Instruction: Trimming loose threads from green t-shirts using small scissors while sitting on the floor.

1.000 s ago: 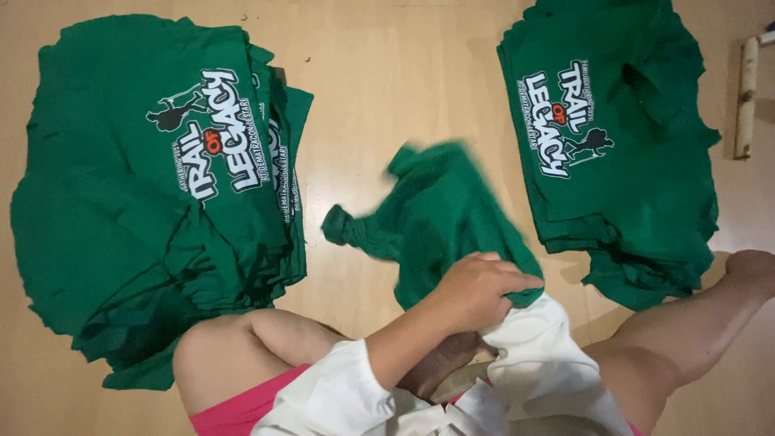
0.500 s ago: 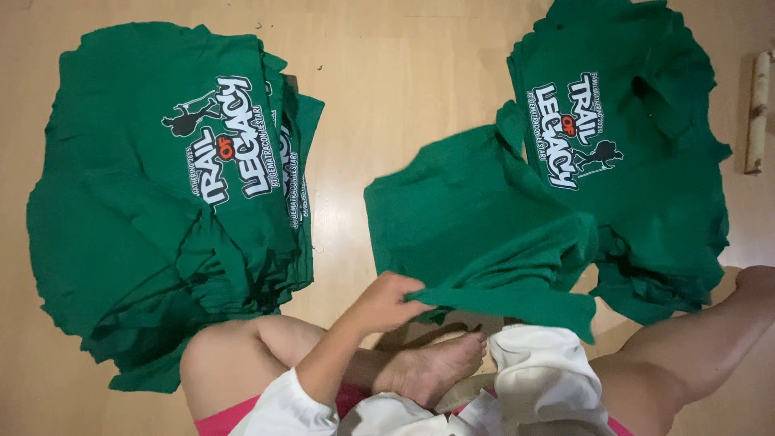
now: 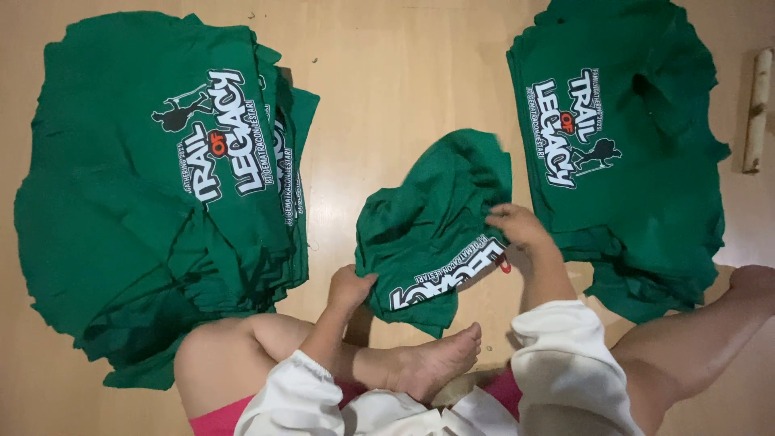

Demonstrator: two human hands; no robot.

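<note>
Light wooden floor (image 3: pixel 404 73), green shirt stacks either side. Both hands, left hand (image 3: pixel 349 288) and right hand (image 3: pixel 517 226), pinch the crumpled green printed cotton T-shirt (image 3: pixel 436 218). Best to pull edges taut, keep print flat.

White long sleeves with gathered cuffs end just behind both bare hands; pink shorts, bare legs and feet.

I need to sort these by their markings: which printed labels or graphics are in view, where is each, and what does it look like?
Print on the left shirt pile: top shirt, white lettering, an orange accent, a dark figure silhouette.
Print on the right shirt pile: same style, turned the other way.
Print on the held green shirt: lower edge, partly folded under, white letters with a red spot, between the left hand and right hand.
No packages, signs or screens.
</note>
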